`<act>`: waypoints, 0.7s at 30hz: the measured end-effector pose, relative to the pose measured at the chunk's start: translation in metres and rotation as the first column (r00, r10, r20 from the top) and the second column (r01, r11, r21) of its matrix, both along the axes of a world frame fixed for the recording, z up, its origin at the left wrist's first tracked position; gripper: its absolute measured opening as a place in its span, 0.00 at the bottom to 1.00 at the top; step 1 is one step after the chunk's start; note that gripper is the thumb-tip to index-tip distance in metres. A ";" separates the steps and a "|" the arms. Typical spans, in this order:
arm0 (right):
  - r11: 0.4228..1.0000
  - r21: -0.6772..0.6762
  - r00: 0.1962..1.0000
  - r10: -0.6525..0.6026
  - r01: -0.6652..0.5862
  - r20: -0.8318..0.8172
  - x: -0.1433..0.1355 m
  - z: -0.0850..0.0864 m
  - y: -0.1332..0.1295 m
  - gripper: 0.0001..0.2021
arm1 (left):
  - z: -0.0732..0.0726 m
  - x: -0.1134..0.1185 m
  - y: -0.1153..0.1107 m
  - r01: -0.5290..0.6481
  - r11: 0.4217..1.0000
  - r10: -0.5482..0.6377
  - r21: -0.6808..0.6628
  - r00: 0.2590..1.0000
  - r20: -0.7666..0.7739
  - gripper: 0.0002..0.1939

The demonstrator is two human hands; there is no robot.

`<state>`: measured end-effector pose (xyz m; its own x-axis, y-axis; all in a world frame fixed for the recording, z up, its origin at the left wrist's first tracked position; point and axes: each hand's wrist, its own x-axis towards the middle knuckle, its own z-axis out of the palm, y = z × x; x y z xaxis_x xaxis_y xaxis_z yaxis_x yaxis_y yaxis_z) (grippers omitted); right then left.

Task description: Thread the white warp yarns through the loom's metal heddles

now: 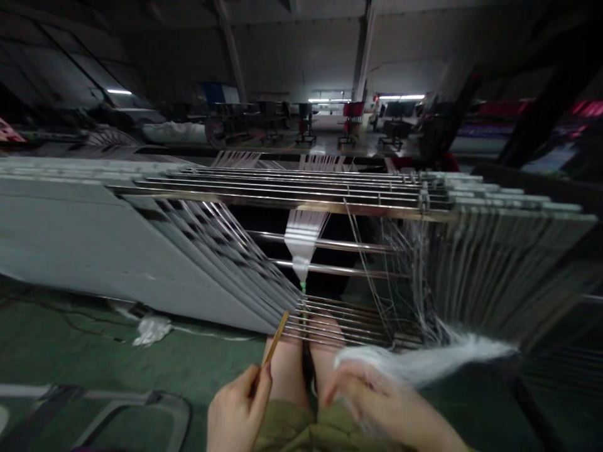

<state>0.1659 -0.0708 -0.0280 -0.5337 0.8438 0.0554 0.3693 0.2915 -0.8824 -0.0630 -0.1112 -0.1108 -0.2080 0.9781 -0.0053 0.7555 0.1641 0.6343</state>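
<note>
My left hand [240, 402] is closed round a thin, flat yellow-brown stick [277, 336] that points up and forward. My right hand [372, 395], smeared by motion, has curled fingers at a loose bundle of white yarn [414, 361], which runs off to the right; some strands show below the fingers. Ahead of both hands is a loom harness with several metal bars [301, 201]. White warp threads [301, 238] gather to a point at its middle, tied with something green [303, 287]. Lower metal rods [348, 320] lie just above my knees.
Densely packed heddles [499, 270] hang at the right of the frame. A broad pale bank of heddles [117, 257] fills the left. On the green floor lie a white scrap [151, 331] and a grey metal frame [183, 417]. Racks [306, 122] stand farther back.
</note>
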 end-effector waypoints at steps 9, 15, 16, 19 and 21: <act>0.707 0.348 0.774 -0.627 0.615 -0.094 0.034 -0.029 0.092 0.15 | 0.013 0.103 0.027 0.708 0.696 -0.472 -0.123 0.579 0.665 0.17; 0.797 0.214 0.822 -0.566 0.565 -0.061 0.071 -0.009 0.077 0.13 | 0.045 0.078 0.087 0.493 0.866 -0.444 0.083 0.683 0.580 0.16; 0.841 0.180 0.859 -0.505 0.511 -0.080 0.067 -0.005 0.073 0.10 | 0.052 0.072 0.098 0.422 0.894 -0.438 0.153 0.745 0.504 0.17; 0.871 0.205 0.893 -0.421 0.447 -0.161 0.049 0.008 0.065 0.05 | 0.066 0.064 0.124 0.298 0.924 -0.327 0.241 0.940 0.092 0.21; 0.855 0.255 0.892 -0.427 0.451 -0.145 0.038 0.017 0.064 0.05 | 0.070 0.064 0.134 0.178 0.961 -0.175 0.210 0.984 -0.031 0.22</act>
<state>0.2040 -0.0063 -0.0112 -0.0948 0.9335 0.3459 0.4475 0.3503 -0.8228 0.0013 0.0229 -0.0404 -0.0305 0.9780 0.2062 0.7680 -0.1091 0.6311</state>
